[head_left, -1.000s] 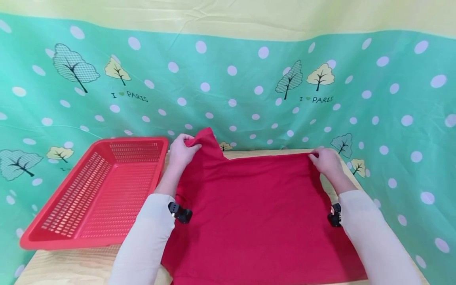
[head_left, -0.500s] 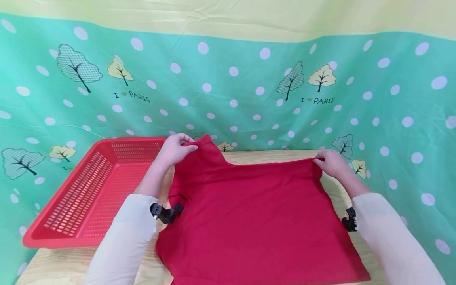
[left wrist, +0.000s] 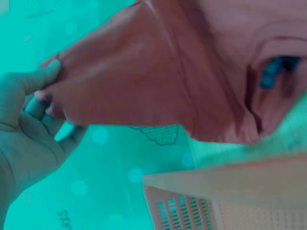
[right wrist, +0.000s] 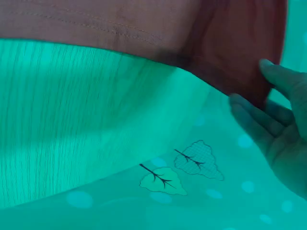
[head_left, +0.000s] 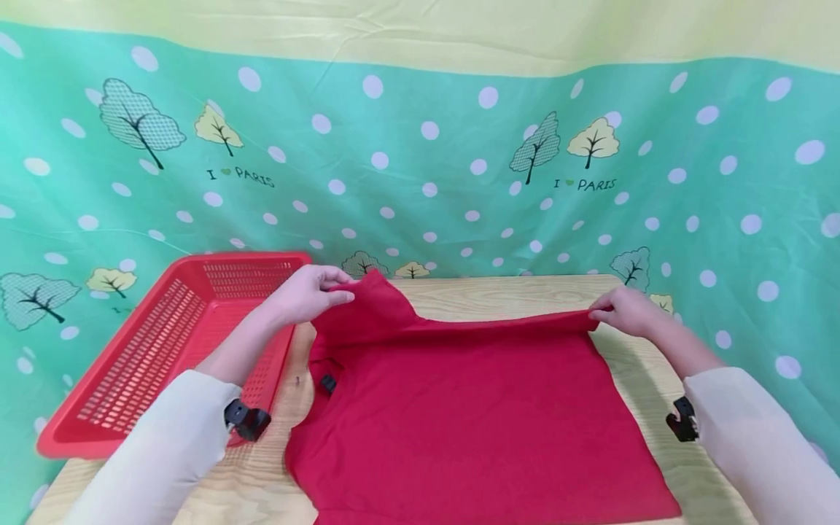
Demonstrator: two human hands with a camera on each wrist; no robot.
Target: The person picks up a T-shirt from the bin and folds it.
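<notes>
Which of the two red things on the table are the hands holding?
The red cloth, not the red basket: left hand and right hand each pinch a far corner; the basket sits untouched.

So the table (head_left: 505,292) is light wood with a visible grain, and just 2 things sit right on it. The red cloth (head_left: 472,415) is spread flat over most of the middle and right, running down to the near edge, with its far edge lifted off the surface. The red basket (head_left: 164,350) sits on the left side, a plastic one with slotted walls, and its left part hangs out past the table's edge. Cloth and basket are just beside each other, with a strip of bare wood showing between them.
</notes>
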